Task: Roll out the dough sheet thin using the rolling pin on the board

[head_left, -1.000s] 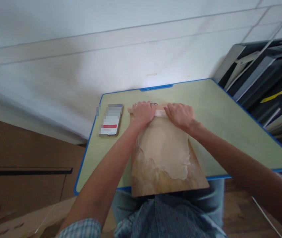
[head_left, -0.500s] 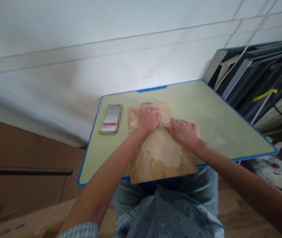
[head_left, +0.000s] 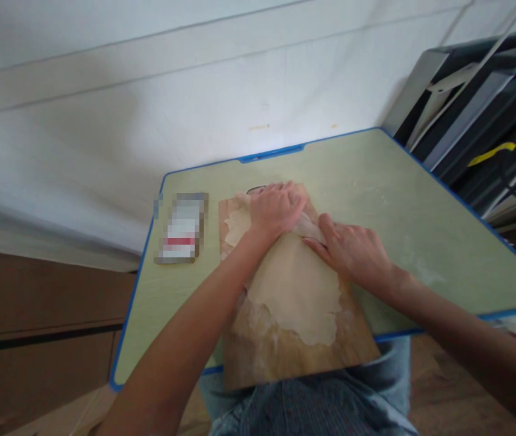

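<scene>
A thin sheet of pale dough [head_left: 297,281] with ragged edges lies on a wooden board [head_left: 280,366]. Across its far part runs a pale roll of dough [head_left: 307,225]; whether a rolling pin is inside I cannot tell. My left hand [head_left: 276,206] lies over the middle of this roll, fingers stretched forward and palm down. At the roll's right end, my right hand [head_left: 353,245] has its thumb and fingers closed around it. Another flap of dough [head_left: 238,229] shows left of my left hand. Behind that hand, a dark-rimmed object is mostly hidden.
The board rests on a pale green table [head_left: 403,200] with a blue edge and overhangs its front, above my lap. A blurred-out rectangular object [head_left: 181,229] lies at left. A white wall [head_left: 212,103] stands behind; dark flat panels [head_left: 476,115] lean at right.
My left hand's fingers have gone from curled over the roll to stretched out forward. My right hand stays at the roll's right end. The camera view has shifted closer and lower.
</scene>
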`<action>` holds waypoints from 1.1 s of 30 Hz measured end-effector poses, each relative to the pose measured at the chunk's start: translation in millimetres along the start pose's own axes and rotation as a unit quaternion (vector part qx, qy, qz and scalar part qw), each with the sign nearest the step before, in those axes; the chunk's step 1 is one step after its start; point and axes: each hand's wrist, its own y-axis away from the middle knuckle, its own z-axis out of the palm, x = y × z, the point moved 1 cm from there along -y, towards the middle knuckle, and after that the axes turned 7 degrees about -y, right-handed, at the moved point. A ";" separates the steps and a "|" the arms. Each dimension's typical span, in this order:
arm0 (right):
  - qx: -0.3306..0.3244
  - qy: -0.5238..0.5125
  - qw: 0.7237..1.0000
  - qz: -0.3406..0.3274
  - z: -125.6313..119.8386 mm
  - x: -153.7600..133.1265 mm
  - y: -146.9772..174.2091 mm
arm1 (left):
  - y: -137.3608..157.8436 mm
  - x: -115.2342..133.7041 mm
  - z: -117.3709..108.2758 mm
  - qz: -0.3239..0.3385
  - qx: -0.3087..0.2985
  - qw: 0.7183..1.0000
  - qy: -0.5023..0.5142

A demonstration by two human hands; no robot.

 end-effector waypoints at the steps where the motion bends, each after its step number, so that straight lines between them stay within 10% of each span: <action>1: -0.008 0.000 1.000 0.001 0.1 1.7 -1.9 | -2.7 0.4 1.3 -0.001 -0.001 1.000 0.001; 19: -0.066 -0.096 0.993 0.005 -0.1 28.7 -29.4 | -44.0 10.5 9.5 0.019 -0.056 0.998 -0.026; 33: 0.000 -0.044 0.997 -0.059 -4.2 -8.3 1.2 | 15.7 -8.2 -8.1 0.003 -0.048 0.998 -0.036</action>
